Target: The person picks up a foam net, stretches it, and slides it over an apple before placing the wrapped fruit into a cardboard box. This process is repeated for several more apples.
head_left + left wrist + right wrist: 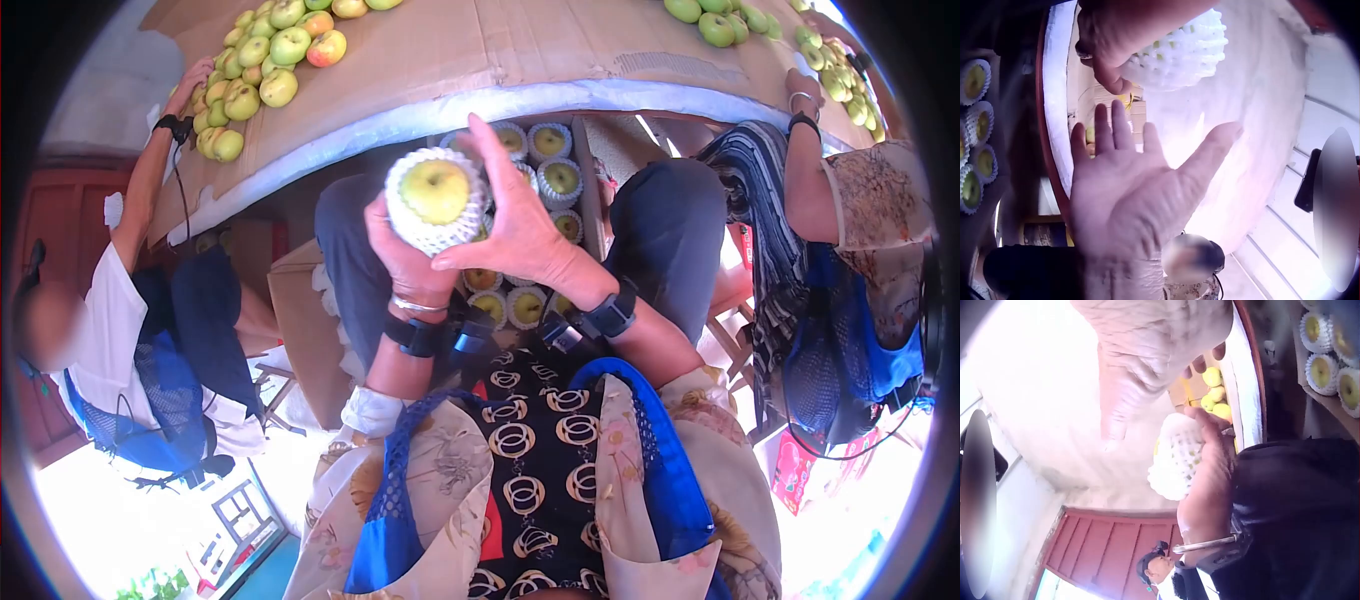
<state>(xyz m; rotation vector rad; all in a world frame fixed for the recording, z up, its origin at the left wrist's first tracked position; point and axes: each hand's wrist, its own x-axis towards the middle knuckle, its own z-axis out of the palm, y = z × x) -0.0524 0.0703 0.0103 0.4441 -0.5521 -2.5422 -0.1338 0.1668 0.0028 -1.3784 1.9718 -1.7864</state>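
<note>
My left hand (410,262) holds up an apple (437,192) in a white foam net, its top facing me in the head view. In the left wrist view the foam net (1194,53) shows beside the curled fingers. My right hand (525,215) is spread beside the apple, thumb and fingers apart. From the left wrist, the right palm (1129,194) faces the camera with fingers straight and nothing in it. Below both hands, between the knees, several netted apples (560,178) stand in rows in a box, partly hidden by the hands.
A cardboard-covered table (480,50) with a pale padded edge lies ahead. Loose apples (290,45) are heaped at its left, more green apples (715,28) at its right. One person sits on each side, a hand near the apples. A cardboard carton (305,330) stands by my left leg.
</note>
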